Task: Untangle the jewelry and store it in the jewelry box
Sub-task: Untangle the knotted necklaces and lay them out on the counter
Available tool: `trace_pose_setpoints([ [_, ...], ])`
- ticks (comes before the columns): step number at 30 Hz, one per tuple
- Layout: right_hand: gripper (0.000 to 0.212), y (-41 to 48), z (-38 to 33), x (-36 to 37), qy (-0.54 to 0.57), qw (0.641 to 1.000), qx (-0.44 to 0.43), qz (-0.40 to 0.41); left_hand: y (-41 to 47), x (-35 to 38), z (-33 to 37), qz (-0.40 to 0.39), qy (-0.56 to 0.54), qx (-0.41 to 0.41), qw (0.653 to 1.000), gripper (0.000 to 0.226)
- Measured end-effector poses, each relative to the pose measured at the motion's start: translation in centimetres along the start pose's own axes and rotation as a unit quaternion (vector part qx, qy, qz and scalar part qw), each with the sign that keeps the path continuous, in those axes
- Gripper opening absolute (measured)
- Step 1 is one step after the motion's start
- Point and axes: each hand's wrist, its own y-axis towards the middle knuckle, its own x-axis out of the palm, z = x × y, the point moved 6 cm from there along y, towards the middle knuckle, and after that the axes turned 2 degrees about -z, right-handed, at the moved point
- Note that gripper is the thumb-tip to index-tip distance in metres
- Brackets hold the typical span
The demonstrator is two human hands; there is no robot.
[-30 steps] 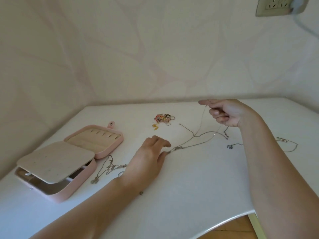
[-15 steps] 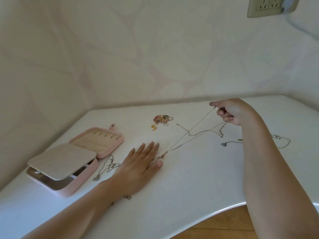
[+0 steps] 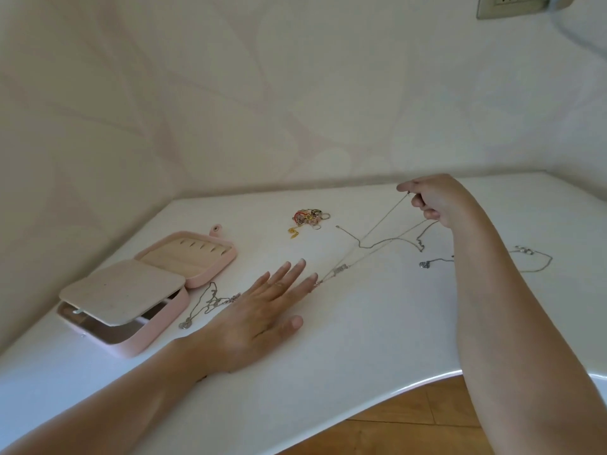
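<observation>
Left hand (image 3: 262, 313) lies flat on the glossy white table (image 3: 361, 356), fingers straight and spread, one fingertip touching the near end of a thin silver chain with a small bar pendant (image 3: 340, 268). At two o'clock from it the right hand (image 3: 433, 200) is raised off the table, thumb and curled fingers pinching the far end, and the strands run taut between the two hands. A loose, kinked silver chain (image 3: 387, 240) lies under that line. Just beside the right forearm sits a silver necklace with a round pendant (image 3: 425, 265). At twelve o'clock of the left hand is a heap of colourful rings and bands (image 3: 308, 218). At nine o'clock, a tangled silver necklace (image 3: 210, 298) lies just beside the open pink jewelry box (image 3: 157, 333).
</observation>
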Motion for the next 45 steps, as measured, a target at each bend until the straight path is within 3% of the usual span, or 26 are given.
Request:
trace_pose_setpoints([
  [3,0.028,0.4,0.2,-0.5,-0.119,0.993,0.001,0.027,-0.1,-0.3,-0.7,0.052,-0.054,-0.026,0.997,0.055],
  [7,0.02,0.5,0.4,0.5,-0.246,0.969,0.008,0.015,0.3,-1.1,-0.7,0.044,-0.098,-0.065,0.992,0.044],
  [10,0.031,0.6,0.2,1.5,-0.338,0.941,0.016,0.008,1.5,-2.5,-0.6,0.045,-0.101,-0.117,0.987,0.03],
  [13,0.039,0.5,-0.8,3.2,-0.389,0.921,-0.036,-0.006,2.8,-2.8,0.3,0.08,-0.091,-0.118,0.986,0.023],
  [15,0.02,-0.7,-2.0,5.0,-0.353,0.928,-0.103,-0.06,3.4,-2.1,1.0,0.097,-0.107,-0.103,0.984,0.016],
  [17,0.012,-2.7,-2.7,7.3,-0.304,0.926,-0.141,-0.172,3.6,-1.8,1.4,0.109,-0.119,-0.1,0.982,0.008],
  [21,0.013,-7.0,-2.6,12.3,-0.293,0.857,-0.141,-0.399,3.9,-2.0,0.9,0.128,-0.046,-0.092,0.987,0.005],
  [24,0.014,-8.5,-2.1,14.4,-0.299,0.826,-0.134,-0.46,4.0,-1.8,0.4,0.124,-0.041,-0.111,0.985,0.006],
  [26,0.016,-9.0,-1.8,15.0,-0.306,0.816,-0.131,-0.473,3.9,-1.7,-0.2,0.131,-0.108,-0.146,0.975,0.007],
  [31,0.015,-9.0,-2.5,15.1,-0.309,0.828,-0.172,-0.435,3.9,-1.9,-1.6,0.158,-0.26,-0.184,0.935,0.015],
  [36,0.004,-8.4,-3.3,14.7,-0.218,0.866,-0.171,-0.416,3.9,-1.6,-2.6,0.174,-0.379,-0.225,0.88,0.029],
  [41,0.007,-8.6,-3.2,15.3,-0.191,0.865,-0.16,-0.436,4.1,-1.2,-2.9,0.198,-0.507,-0.209,0.813,0.04],
  [45,0.01,-8.4,-2.9,15.5,-0.164,0.865,-0.15,-0.451,4.3,-1.2,-3.4,0.237,-0.666,-0.2,0.679,0.037],
])
